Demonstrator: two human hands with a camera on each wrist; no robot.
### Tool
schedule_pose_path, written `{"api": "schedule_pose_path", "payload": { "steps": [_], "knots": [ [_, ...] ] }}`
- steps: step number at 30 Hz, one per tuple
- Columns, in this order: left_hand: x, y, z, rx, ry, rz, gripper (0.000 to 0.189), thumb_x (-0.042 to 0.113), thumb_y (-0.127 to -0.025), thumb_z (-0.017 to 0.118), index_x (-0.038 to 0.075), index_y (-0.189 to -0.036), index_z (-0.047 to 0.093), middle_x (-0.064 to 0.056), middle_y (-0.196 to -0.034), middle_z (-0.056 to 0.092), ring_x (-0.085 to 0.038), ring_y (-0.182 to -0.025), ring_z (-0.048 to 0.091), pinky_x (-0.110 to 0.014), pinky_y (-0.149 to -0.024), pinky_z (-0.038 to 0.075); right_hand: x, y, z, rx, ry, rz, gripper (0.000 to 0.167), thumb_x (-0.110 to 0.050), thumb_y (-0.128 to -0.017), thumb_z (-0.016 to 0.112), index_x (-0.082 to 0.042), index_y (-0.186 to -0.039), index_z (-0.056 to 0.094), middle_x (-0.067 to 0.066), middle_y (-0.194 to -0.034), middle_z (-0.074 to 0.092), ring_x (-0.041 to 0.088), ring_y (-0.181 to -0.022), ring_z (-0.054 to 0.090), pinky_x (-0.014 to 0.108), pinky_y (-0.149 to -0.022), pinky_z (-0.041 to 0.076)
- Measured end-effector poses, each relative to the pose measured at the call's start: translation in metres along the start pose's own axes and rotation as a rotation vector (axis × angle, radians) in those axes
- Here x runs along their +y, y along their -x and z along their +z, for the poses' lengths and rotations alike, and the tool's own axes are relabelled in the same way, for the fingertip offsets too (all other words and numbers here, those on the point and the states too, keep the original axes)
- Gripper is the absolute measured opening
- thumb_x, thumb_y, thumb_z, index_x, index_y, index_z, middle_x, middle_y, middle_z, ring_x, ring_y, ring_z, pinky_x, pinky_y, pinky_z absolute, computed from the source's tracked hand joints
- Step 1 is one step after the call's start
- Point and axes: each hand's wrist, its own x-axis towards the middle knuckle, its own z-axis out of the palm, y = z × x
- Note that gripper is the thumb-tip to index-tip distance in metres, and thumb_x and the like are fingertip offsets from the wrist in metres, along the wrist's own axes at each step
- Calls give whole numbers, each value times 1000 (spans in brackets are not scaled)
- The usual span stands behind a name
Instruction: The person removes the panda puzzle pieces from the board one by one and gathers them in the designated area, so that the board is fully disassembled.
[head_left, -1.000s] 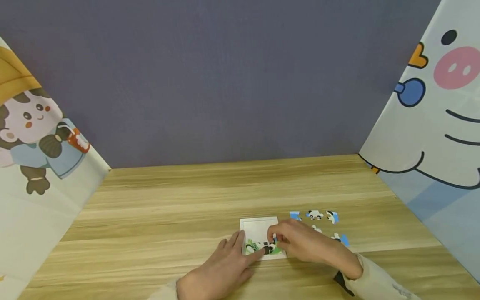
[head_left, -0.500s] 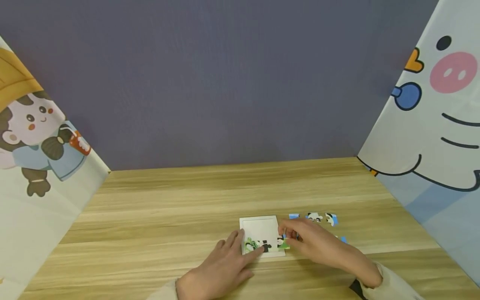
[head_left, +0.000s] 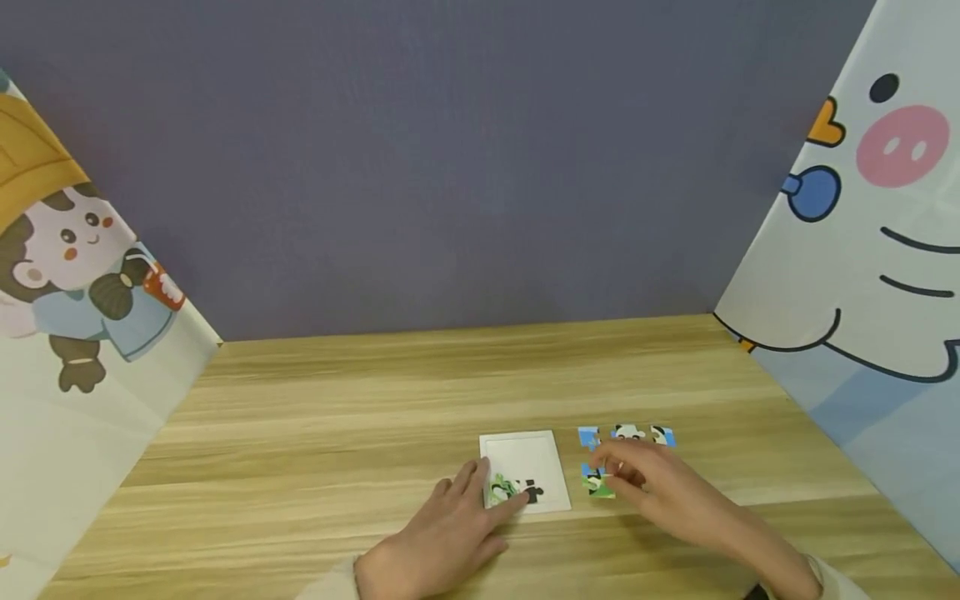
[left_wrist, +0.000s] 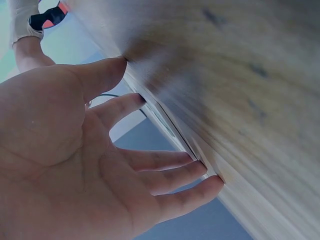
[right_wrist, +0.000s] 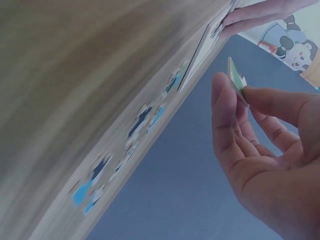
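My left hand rests with spread, fairly straight fingers on the left side of a white puzzle tray. One of its fingers touches a black-and-white puzzle piece near the tray's lower edge. Beside that piece, a green-and-white puzzle piece lies in the lower left corner. Just right of the tray, my right hand pinches a green puzzle piece between thumb and fingers. In the right wrist view this piece is raised off the table. The left wrist view shows the left palm and its extended fingers.
Several loose puzzle pieces lie right of the tray, including a blue one, a panda-face one and a black, white and blue one. The right hand partly covers others. A dark panel stands behind the wooden table.
My right hand has lifted the green puzzle piece from the tray's lower right corner and carried it right, beyond the tray. The left hand has stayed on the tray.
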Motion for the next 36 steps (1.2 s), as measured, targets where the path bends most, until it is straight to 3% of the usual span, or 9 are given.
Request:
{"api": "schedule_pose_path", "payload": {
  "steps": [12, 18, 22, 27, 31, 36],
  "knots": [
    [1, -1, -1, -11, 6, -19, 58, 44, -98, 59, 38, -152, 40, -29, -149, 37, -42, -138, 40, -57, -98, 47, 20, 31, -15, 60, 26, 33, 30, 3, -88, 71, -18, -108, 64, -9, -83, 59, 0, -66, 50, 22, -54, 47],
    [0, -2, -1, -46, 43, -32, 57, 44, -98, 58, 39, -152, 39, -30, -152, 34, -44, -139, 39, -58, -99, 46, 30, 50, -23, 25, -47, 119, 21, -2, -93, 66, -15, -109, 64, -9, -86, 60, 3, -66, 55, 24, -52, 48],
    [-2, -2, 0, -56, 62, -38, 58, 43, -98, 59, 40, -152, 39, -29, -152, 34, -44, -139, 38, -59, -98, 46, 39, 61, -26, 20, -23, 144, 22, 1, -92, 66, -16, -107, 64, -10, -82, 61, 2, -64, 56, 24, -51, 47],
    [-3, -1, 0, -36, 64, -32, 57, 41, -98, 60, 38, -152, 41, -30, -150, 35, -44, -138, 40, -59, -97, 47, 49, 72, -29, -44, -5, 208, 23, 4, -89, 65, -15, -103, 63, -11, -75, 57, -2, -61, 50, 23, -48, 43],
    [-3, -1, 1, -27, 71, -23, 56, 40, -98, 60, 38, -151, 42, -31, -150, 36, -44, -137, 40, -59, -95, 48, 52, 76, -29, -91, 39, 290, 20, -5, -89, 71, -18, -100, 62, -13, -71, 53, -1, -60, 47, 23, -49, 40],
    [-5, -2, 2, -9, 45, 3, 55, 40, -99, 59, 37, -151, 42, -30, -148, 39, -42, -136, 42, -57, -94, 49, 52, 78, -30, -129, 38, 303, 19, -10, -89, 73, -18, -102, 62, -13, -73, 55, -1, -62, 49, 23, -52, 43]
  ]
}}
